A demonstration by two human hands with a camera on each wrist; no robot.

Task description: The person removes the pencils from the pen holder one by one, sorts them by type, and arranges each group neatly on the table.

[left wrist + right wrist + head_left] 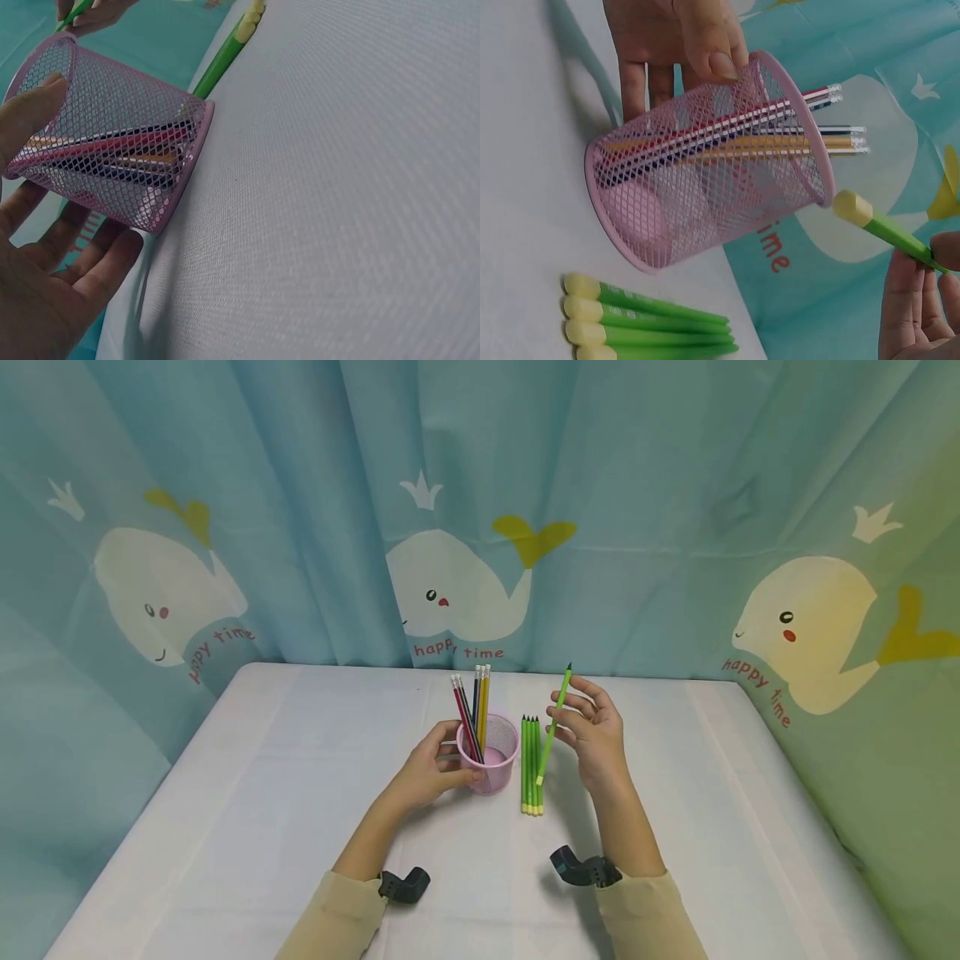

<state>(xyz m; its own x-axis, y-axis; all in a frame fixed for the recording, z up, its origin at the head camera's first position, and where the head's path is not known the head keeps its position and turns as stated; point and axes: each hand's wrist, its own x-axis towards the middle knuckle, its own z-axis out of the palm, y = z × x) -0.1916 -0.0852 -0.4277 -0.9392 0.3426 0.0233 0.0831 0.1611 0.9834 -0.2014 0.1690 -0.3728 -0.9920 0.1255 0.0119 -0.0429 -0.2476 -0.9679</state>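
Observation:
My left hand (425,770) holds a pink mesh pencil cup (491,779) from its left side, the thumb in front and the other fingers spread around it. Red, dark and yellow pencils (483,703) lean inside the cup with their white eraser ends up. Between thumb and fingers, my right hand (602,739) pinches a green pencil (545,758), dark point up and pale yellow end down. In the right wrist view, that yellow end hangs just beside the cup's rim (826,176). Several matching green pencils (527,768) lie side by side on the table, right of the cup.
A white cloth covers the table (247,802). Behind it hangs a blue-green curtain (315,527) printed with whales and lettering. Each wrist carries a black camera; the right one (577,867) sits low above the table.

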